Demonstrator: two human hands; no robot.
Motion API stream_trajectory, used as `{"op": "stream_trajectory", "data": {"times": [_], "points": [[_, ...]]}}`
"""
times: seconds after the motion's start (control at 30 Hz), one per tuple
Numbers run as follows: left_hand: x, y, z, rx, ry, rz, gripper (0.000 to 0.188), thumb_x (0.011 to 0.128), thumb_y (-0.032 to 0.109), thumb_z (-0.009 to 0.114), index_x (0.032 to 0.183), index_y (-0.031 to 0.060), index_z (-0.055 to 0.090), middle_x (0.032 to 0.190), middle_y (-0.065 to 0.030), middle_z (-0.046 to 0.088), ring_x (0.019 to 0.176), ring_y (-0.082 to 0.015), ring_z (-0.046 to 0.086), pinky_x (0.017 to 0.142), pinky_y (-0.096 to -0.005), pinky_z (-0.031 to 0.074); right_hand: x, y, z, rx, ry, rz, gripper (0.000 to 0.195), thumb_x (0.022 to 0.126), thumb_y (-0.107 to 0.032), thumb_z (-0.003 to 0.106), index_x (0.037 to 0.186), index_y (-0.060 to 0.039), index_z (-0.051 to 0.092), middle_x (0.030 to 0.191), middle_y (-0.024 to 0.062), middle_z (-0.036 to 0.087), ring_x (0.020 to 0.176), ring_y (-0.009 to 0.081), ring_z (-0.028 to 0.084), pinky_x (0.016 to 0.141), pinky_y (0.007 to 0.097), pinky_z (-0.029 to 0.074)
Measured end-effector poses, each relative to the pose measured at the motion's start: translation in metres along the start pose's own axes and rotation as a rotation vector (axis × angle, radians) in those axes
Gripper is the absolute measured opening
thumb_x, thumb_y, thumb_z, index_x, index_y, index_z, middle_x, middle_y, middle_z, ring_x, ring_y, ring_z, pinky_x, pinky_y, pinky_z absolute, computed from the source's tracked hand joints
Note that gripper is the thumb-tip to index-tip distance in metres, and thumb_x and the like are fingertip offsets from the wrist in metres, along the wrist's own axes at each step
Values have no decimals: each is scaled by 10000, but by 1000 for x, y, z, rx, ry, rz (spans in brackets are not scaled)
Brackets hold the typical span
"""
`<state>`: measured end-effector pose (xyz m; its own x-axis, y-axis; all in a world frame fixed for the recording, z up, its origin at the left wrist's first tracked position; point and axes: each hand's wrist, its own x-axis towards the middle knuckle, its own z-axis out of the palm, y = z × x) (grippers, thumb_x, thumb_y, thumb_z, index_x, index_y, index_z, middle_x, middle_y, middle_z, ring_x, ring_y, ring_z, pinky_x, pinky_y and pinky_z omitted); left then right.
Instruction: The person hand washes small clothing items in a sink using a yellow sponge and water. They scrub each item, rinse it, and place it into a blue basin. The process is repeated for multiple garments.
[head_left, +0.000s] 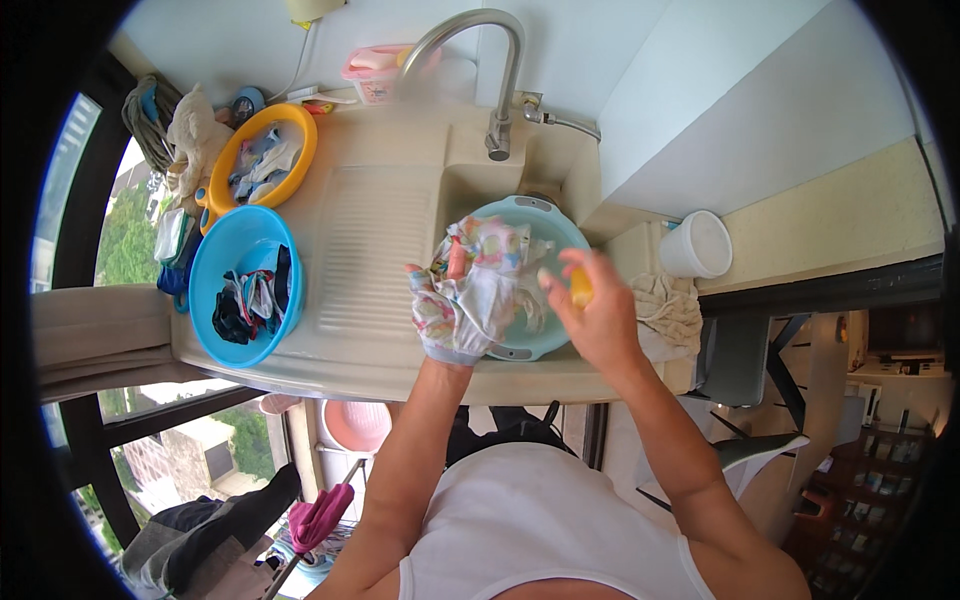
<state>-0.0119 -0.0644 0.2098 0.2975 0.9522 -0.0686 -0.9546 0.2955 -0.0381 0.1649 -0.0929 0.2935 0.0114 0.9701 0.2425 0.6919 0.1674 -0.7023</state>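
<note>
My left hand (456, 259) is inside a wet white garment with a colourful print (487, 300). Its grey cuff circles my wrist, and a finger and a fingertip show among the folds. To the right, my right hand (596, 296) grips a yellow-orange bar, probably soap (581, 288), and looks blurred. Both hands are over a pale blue basin (551, 341), which sits in the sink and holds water. Some pale cloth (531, 307) lies in that water, partly covered by the garment.
A curved metal faucet (499, 112) rises behind the basin. Left of the ribbed washboard (379, 247) stand a blue basin (202, 300) and a yellow-rimmed basin (304, 161), both with clothes. On the right are a white bucket (697, 244) and a beige cloth (667, 307).
</note>
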Motion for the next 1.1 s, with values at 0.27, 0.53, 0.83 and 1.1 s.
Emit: {"op": "stream_trajectory", "data": {"times": [0.27,0.53,0.83,1.1], "points": [[-9,-33,42,76,55,-162,1091,863,919,408,1598,114,364,1595,-126,431,1451,-314,438,1210,-476,362,71,-22,58,-443,-10,-99,686,943,-560,670,1335,-6,571,975,212,642,913,384,663,746,451,558],[-14,-24,21,-23,121,-160,1013,906,873,409,1541,85,455,1580,-166,467,1452,-340,452,1230,-485,354,53,3,69,-455,-213,-61,727,1003,-537,594,1479,2,489,1005,238,653,856,399,710,636,503,584],[-9,-26,14,-8,-153,-134,1058,872,908,413,1565,109,423,1607,-157,430,1470,-347,421,1230,-512,340,44,-18,61,-457,-320,-34,643,1033,-472,559,1498,-43,442,1139,253,642,924,439,711,764,535,567],[-1,-29,4,176,205,-45,1087,874,939,308,1604,138,383,1614,-123,439,1469,-336,441,1214,-493,364,27,-3,84,-434,-89,-259,620,1032,-487,573,1460,-46,494,1114,263,649,803,432,714,606,499,582]]}}
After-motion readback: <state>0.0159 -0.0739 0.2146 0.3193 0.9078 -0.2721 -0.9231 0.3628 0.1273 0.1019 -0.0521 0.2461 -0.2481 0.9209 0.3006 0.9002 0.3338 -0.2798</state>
